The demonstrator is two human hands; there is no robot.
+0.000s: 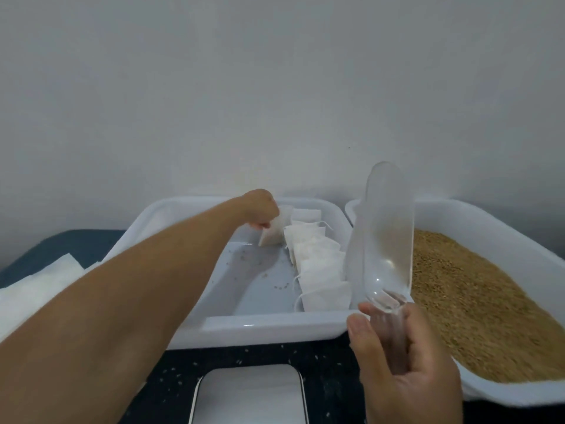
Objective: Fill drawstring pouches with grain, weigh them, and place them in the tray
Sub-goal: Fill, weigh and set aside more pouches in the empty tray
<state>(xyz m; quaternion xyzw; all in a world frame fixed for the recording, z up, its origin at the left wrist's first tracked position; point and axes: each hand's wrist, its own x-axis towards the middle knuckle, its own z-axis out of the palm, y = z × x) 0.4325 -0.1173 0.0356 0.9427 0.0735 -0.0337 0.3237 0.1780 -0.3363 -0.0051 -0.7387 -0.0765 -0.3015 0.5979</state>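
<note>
My left hand (260, 209) reaches far into the white tray (266, 327) and pinches a filled white pouch (272, 235) at the tray's back, its base touching the floor. Several more filled pouches (318, 270) lie in a row along the tray's right side. My right hand (403, 356) grips the handle of a clear plastic scoop (382, 237), which points up and away and looks empty. A second white tub (495, 393) on the right holds brown grain (464, 298). The scale (249, 393), with a silver platform, sits at the near edge, nothing on it.
A stack of flat white pouches or cloth (36, 289) lies at the left on the dark table (324, 374). Loose grains are scattered on the table and on the tray floor. A plain wall stands right behind both tubs.
</note>
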